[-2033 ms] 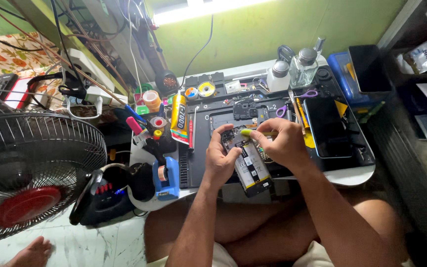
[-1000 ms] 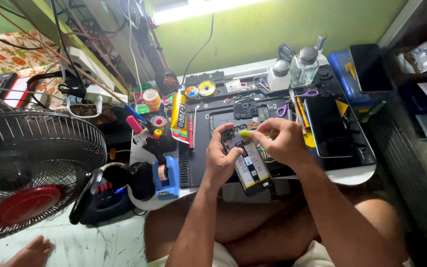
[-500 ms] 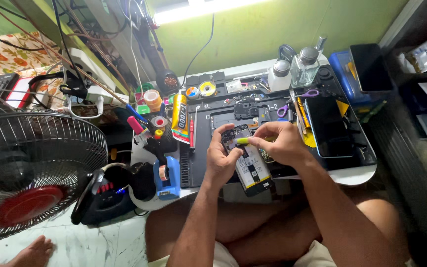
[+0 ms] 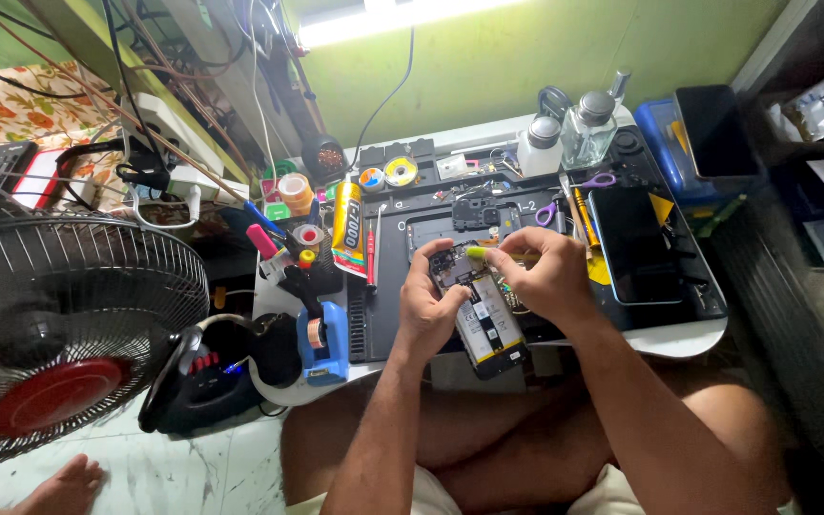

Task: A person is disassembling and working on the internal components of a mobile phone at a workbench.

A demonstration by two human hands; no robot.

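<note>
While the left hand (image 4: pixel 428 307) pinched the opened phone (image 4: pixel 484 315) by its edges over the black work mat (image 4: pixel 388 286), the right hand (image 4: pixel 547 277) had fingers closed on a yellow-tipped tool (image 4: pixel 484 254) at its top. Phone looked light, rigid, fragile inside: grip the frame only. Farther left stood a yellow-black glue tube (image 4: pixel 347 229); behind, two clear bottles (image 4: pixel 569 133).

fan (image 4: pixel 59 334), glue tube (image 4: pixel 347 229), bottles (image 4: pixel 565 138)

We see a matt black rubbery mat (image 4: pixel 388 286) on the desk, a glossy glass phone screen (image 4: pixel 636 243), and a metal-wire fan grille (image 4: pixel 69 315).
</note>
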